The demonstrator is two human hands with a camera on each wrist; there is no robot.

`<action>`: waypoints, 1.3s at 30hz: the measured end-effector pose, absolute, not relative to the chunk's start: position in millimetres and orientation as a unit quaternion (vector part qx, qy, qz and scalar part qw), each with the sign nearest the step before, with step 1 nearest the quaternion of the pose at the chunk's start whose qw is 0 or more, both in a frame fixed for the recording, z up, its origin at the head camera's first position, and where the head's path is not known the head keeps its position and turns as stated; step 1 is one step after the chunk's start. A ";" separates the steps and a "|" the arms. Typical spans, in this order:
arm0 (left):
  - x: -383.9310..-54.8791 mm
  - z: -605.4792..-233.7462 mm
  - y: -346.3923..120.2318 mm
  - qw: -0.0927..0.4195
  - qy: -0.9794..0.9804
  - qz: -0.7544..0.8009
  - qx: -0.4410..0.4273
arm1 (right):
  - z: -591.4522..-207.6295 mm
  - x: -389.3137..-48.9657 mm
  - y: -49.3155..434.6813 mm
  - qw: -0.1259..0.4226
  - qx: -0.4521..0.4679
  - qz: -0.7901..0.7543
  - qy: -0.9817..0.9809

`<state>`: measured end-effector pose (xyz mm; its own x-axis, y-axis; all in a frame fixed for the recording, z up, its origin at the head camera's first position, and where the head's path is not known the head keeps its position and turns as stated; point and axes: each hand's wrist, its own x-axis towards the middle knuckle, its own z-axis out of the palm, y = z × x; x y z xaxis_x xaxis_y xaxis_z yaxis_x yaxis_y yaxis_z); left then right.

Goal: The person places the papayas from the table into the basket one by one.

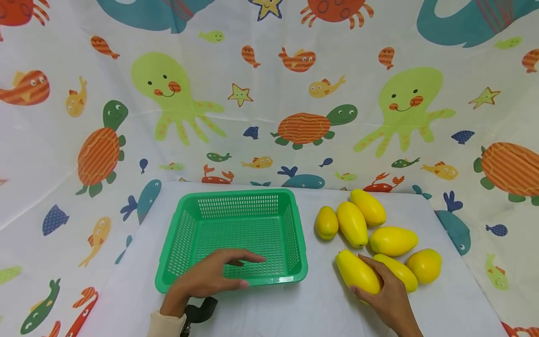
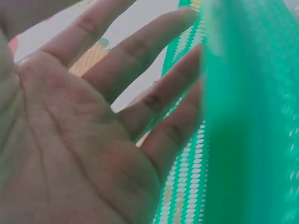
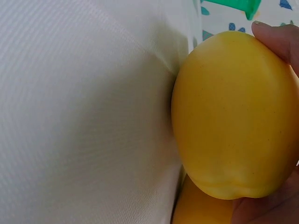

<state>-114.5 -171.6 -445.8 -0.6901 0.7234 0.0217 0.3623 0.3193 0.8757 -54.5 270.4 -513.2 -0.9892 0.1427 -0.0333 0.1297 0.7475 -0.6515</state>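
Observation:
My right hand (image 1: 389,292) grips a plump yellow mango (image 1: 357,271), thumb on its near side and fingers over its far side. In the right wrist view the mango (image 3: 236,116) fills the space between thumb and fingers, close against the white cloth. Over the near rim of a green plastic basket (image 1: 299,234) hovers my left hand (image 1: 212,276), fingers extended and holding nothing. The left wrist view has the palm (image 2: 79,140) and spread fingers beside the basket's blurred green edge (image 2: 233,140). Through the basket's mesh floor the white cloth shows, with no fruit on it.
Several more yellow fruits lie right of the basket: a small one (image 1: 326,223), long ones (image 1: 352,224) and a rounder one (image 1: 424,266) at the far right. One long fruit (image 1: 397,271) lies right beside my right hand. A sea-animal printed curtain (image 1: 261,103) rises behind the white tabletop (image 1: 269,313).

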 end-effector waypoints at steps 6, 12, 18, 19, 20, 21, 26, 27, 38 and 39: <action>-108.3 -430.3 -199.5 0.130 0.811 0.484 0.300 | -513.7 -55.2 271.3 0.007 -0.071 0.350 -0.934; -109.5 -415.9 -228.8 0.083 0.830 0.481 0.271 | -513.6 -55.4 272.6 0.015 -0.067 0.352 -0.933; -117.1 -412.2 -254.3 0.039 0.839 0.479 0.256 | -514.2 -55.8 273.1 0.017 -0.068 0.354 -0.933; -118.8 -412.9 -258.4 0.035 0.835 0.485 0.258 | -514.5 -55.7 273.2 0.014 -0.069 0.355 -0.932; -120.3 -413.4 -262.4 0.031 0.829 0.494 0.261 | -514.8 -55.6 273.3 0.012 -0.070 0.355 -0.932; -122.3 -415.0 -266.5 0.025 0.822 0.503 0.266 | -515.1 -55.5 273.4 0.010 -0.070 0.355 -0.932; -132.7 -424.5 -287.7 0.013 0.798 0.535 0.278 | -516.1 -55.1 274.1 0.004 -0.074 0.352 -0.933; -134.5 -426.8 -291.7 0.012 0.798 0.536 0.275 | -516.2 -54.9 274.1 0.003 -0.075 0.352 -0.933; -140.7 -448.8 -318.8 0.016 0.803 0.554 0.219 | -513.5 -56.7 274.9 0.000 -0.069 0.351 -0.934; -140.9 -450.4 -320.4 0.015 0.804 0.556 0.213 | -513.6 -56.9 275.0 -0.001 -0.069 0.351 -0.934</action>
